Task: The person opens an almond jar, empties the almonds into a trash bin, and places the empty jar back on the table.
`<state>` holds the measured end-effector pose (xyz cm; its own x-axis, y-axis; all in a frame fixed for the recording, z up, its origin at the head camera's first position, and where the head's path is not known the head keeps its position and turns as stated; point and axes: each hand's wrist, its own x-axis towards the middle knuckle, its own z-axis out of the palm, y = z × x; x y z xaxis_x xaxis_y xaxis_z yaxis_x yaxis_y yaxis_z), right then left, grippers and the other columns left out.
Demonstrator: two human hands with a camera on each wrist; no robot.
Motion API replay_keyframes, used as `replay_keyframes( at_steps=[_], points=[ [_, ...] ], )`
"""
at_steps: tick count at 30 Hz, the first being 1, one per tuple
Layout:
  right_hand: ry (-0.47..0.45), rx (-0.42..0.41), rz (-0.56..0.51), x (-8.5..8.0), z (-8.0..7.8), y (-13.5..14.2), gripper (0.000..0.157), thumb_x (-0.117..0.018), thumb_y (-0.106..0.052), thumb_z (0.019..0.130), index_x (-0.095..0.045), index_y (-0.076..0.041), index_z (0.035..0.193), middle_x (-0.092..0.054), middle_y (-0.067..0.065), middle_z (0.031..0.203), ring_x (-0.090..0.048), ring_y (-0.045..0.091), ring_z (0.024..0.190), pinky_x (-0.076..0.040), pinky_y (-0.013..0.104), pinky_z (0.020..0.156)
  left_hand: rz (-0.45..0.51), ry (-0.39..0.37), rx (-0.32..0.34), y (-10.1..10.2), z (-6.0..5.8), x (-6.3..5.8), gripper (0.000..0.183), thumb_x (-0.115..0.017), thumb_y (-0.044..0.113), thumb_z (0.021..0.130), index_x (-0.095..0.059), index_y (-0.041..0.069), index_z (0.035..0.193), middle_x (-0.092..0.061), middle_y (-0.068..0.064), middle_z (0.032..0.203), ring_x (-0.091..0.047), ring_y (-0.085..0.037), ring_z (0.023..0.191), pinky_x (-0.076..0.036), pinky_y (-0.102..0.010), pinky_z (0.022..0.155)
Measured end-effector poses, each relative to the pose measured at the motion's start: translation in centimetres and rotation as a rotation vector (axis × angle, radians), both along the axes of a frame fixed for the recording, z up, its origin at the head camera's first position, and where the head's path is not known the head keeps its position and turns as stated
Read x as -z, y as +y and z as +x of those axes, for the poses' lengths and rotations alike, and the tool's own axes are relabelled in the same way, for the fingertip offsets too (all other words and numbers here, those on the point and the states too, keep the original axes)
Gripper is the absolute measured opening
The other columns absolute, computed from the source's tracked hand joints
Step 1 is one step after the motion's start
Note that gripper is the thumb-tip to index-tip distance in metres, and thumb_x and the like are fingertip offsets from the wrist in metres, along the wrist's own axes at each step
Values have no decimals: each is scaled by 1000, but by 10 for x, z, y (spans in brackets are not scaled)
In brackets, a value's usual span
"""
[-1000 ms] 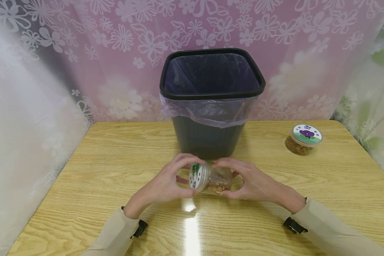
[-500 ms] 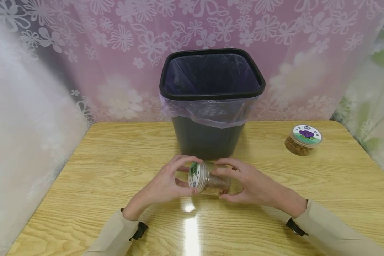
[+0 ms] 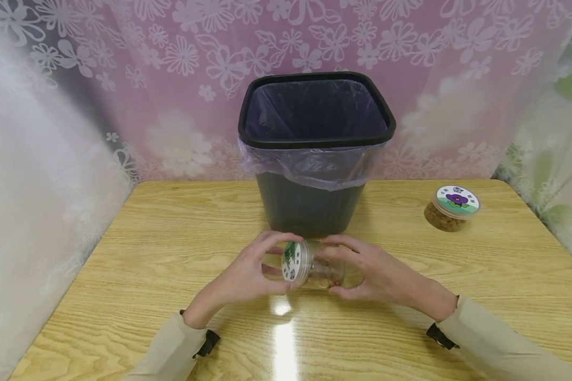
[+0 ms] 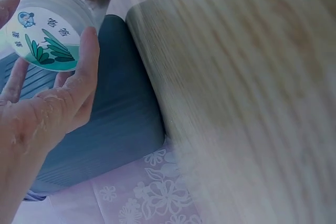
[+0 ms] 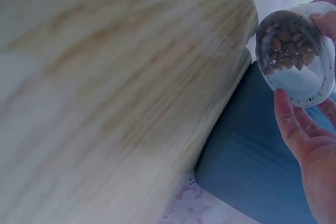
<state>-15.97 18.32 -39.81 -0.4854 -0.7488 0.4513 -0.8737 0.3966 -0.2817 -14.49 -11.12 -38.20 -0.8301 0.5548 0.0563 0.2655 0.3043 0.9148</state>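
A clear plastic jar (image 3: 325, 271) lies on its side between my two hands, its lid toward the left. Brown nuts (image 5: 289, 48) that look like almonds show through its base in the right wrist view. My left hand (image 3: 252, 267) grips the jar's lid (image 4: 50, 38), which has a white and green label with leaves, fingers above and thumb below. The right hand (image 3: 381, 270) holds the jar's body near the base, its thumb at the lower edge and fingers over the top. Whether the jar touches the table is hard to tell.
Just behind the hands stands a dark bin (image 3: 310, 206) lined with a purple bag (image 3: 314, 164). A second, low jar (image 3: 452, 208) with a purple flower lid sits at the right rear of the wooden table (image 3: 181, 222). A floral curtain (image 3: 181, 95) hangs behind.
My right hand's fingers have shifted round the jar's body and the wrist has moved slightly lower. The lid's label has turned a little back and forth; the left hand stays nearly in place.
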Motion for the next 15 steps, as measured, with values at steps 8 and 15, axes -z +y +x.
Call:
replay_keyframes(
  at_steps=[8, 15],
  points=[
    [-91, -7, -37, 2, -1, 3, 73, -91, -23, 75, -56, -17, 139, -57, 6, 143, -64, 20, 123, -59, 37, 95, -6, 116, 48, 0, -1, 3, 82, -83, 3, 74, -53, 33, 144, -43, 2, 148, -51, -24, 126, -59, -32, 92],
    [-98, -22, -50, 3, -3, 2, 75, -91, -23, 75, -55, -18, 140, -57, 6, 142, -65, 19, 120, -59, 35, 94, -39, 143, 50, -1, -1, 1, 79, -83, 3, 74, -55, 33, 142, -39, -1, 154, -50, -24, 129, -58, -32, 94]
  ],
)
